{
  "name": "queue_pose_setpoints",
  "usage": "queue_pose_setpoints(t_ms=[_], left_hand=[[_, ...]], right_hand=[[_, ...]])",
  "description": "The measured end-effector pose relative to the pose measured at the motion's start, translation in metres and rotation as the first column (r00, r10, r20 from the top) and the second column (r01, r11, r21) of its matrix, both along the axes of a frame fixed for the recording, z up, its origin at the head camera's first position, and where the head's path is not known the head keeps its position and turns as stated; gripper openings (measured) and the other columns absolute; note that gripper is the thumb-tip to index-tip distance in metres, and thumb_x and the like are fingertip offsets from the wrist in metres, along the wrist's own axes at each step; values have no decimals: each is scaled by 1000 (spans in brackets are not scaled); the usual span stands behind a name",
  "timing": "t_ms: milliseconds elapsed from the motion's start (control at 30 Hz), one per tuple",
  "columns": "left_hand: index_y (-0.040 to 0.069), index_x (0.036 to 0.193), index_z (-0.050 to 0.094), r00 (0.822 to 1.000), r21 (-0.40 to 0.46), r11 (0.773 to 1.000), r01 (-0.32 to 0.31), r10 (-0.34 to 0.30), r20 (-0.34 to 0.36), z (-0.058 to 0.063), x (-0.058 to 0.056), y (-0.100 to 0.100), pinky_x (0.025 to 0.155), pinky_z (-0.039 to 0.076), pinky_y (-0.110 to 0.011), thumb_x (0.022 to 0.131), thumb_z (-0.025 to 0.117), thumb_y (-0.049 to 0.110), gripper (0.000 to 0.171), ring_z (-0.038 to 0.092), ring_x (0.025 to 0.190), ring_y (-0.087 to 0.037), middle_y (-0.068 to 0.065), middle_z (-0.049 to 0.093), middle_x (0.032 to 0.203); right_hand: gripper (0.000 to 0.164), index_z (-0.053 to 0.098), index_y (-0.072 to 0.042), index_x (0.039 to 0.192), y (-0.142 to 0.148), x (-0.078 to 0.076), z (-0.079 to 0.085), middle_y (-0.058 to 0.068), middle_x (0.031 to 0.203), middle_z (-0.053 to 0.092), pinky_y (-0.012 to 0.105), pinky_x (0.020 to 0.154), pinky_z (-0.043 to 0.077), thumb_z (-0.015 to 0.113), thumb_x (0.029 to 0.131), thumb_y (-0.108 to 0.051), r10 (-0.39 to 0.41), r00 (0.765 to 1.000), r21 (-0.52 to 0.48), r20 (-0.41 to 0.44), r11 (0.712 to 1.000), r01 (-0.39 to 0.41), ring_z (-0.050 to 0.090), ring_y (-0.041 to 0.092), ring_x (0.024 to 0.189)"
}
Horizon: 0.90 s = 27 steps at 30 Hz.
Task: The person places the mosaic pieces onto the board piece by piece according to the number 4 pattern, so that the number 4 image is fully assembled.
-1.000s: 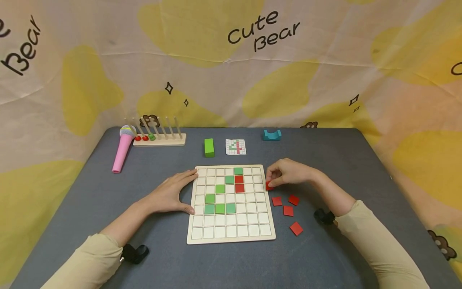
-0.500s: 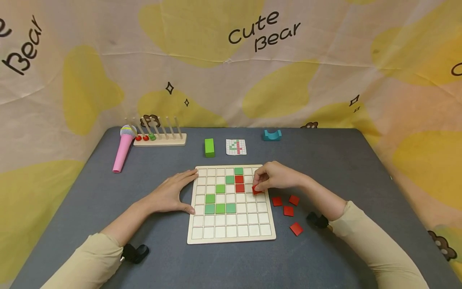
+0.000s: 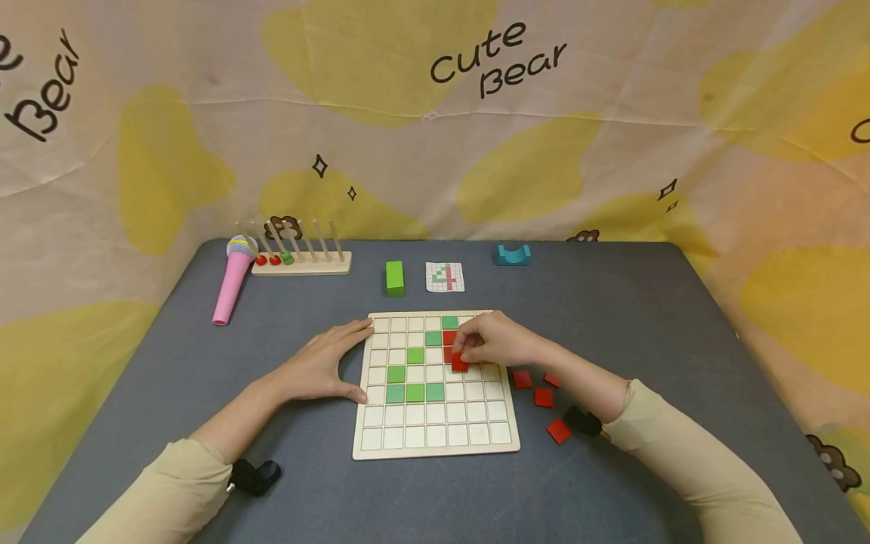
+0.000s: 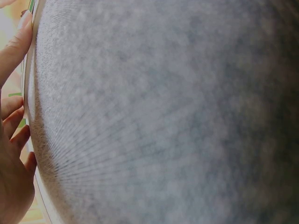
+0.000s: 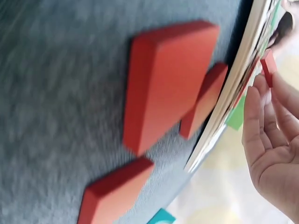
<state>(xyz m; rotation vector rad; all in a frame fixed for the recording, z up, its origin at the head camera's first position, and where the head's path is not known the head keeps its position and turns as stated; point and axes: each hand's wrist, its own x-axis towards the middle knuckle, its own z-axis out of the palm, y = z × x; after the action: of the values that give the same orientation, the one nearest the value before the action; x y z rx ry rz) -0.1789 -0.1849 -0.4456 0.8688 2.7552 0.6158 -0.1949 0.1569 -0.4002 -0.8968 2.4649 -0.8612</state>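
Note:
My right hand (image 3: 499,340) pinches a red square tile (image 3: 460,363) over the wooden grid board (image 3: 435,455), just below the red tiles in its column. In the right wrist view that tile (image 5: 268,66) sits between thumb and fingertips. My left hand (image 3: 319,366) rests along the board's left edge, fingers spread and fairly straight. Several green tiles (image 3: 415,355) form a diagonal and a short row on the board. Two red tiles (image 3: 449,338) lie under the top green one, partly hidden by my right hand. Several loose red tiles (image 3: 543,397) lie right of the board.
Behind the board stand a green block (image 3: 395,279), a small pattern card (image 3: 445,277) and a teal curved block (image 3: 513,255). At the back left are a pink toy microphone (image 3: 232,283) and a peg rack (image 3: 302,264) with beads. A printed cloth hangs behind the table.
My right hand has carried the red tile leftward from beside the board's right edge to over the column of red tiles. The left hand has stayed in place.

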Motion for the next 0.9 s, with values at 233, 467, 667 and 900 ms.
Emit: queue_pose_setpoints(t_ms=[233, 467, 667, 900], left_hand=[[11, 153, 37, 1000, 4, 1000, 4, -4, -3, -1, 0, 1, 115, 27, -65, 62, 84, 64, 115, 30, 150, -37, -9, 32, 163], [11, 153, 37, 1000, 6, 1000, 5, -5, -1, -1, 1, -1, 114, 28, -65, 62, 83, 64, 115, 31, 150, -37, -9, 33, 163], [12, 154, 36, 1000, 0, 1000, 0, 0, 8, -1, 2, -2, 115, 27, -65, 62, 83, 64, 116, 29, 151, -35, -7, 31, 164], [11, 153, 38, 1000, 7, 1000, 8, -8, -13, -1, 1, -1, 114, 29, -66, 62, 83, 65, 115, 31, 149, -37, -9, 33, 162]], right_hand=[[7, 74, -9, 93, -8, 4, -3, 0, 83, 72, 18, 69, 50, 70, 88, -6, -12, 999, -7, 31, 1000, 12, 60, 3, 72], [5, 74, -10, 90, -12, 7, -3, -1, 79, 72, 18, 68, 50, 72, 87, -7, -15, 999, 18, 37, 1000, 14, 59, 2, 69], [5, 74, -10, 88, -14, 10, -1, -2, 76, 71, 17, 66, 49, 73, 85, -5, -14, 1000, 26, 6, 1000, 14, 57, 1, 67], [4, 76, -6, 87, -14, 11, -3, -2, 74, 72, 16, 66, 49, 75, 84, -8, -17, 1000, 38, -19, 999, 18, 58, 0, 66]])
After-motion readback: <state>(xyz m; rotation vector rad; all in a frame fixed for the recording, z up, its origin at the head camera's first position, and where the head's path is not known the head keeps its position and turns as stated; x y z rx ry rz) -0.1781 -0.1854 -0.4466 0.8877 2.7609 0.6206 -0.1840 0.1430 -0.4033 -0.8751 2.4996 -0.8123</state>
